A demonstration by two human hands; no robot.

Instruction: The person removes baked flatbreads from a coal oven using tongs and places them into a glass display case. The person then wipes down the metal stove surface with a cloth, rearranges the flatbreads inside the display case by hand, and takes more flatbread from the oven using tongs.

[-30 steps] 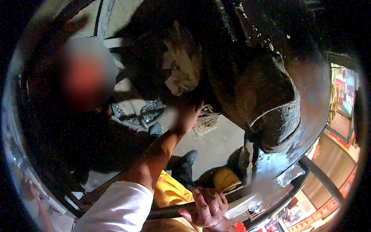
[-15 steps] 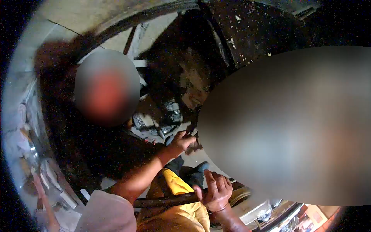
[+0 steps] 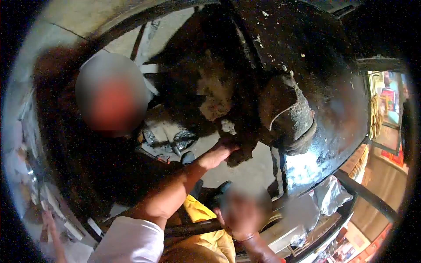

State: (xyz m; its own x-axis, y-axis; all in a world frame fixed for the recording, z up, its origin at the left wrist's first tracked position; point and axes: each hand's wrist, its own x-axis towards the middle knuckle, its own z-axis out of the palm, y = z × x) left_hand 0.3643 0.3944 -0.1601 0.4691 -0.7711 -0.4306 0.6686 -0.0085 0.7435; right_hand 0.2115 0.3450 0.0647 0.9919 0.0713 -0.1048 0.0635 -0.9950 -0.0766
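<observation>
My left hand (image 3: 221,152) reaches forward, its fingers in shadow at a dark ragged piece (image 3: 242,155). The fingers appear closed on it, though the tips are hidden. To its right, a dark, rough cylindrical part (image 3: 294,116) with a grey, worn rim stands against a large black panel (image 3: 320,48). My right hand (image 3: 244,215), blurred over, lies low in the middle on a dark bar (image 3: 190,229). The thumb side rests on the bar, and the hand looks wrapped around it. Yellow cloth (image 3: 199,209) shows above and below the bar.
Another person (image 3: 112,94), face blurred, is close at the left. A shelf-like frame with a silvery plastic bag (image 3: 333,193) is at the lower right. Dark boots and a pale floor (image 3: 258,171) show below. A curved dark rim (image 3: 144,17) arches overhead.
My left hand has moved right and slightly up, with the dark ragged piece shifting along. The large blur at right has gone, uncovering the cylindrical part and panel. My right hand stays on the bar.
</observation>
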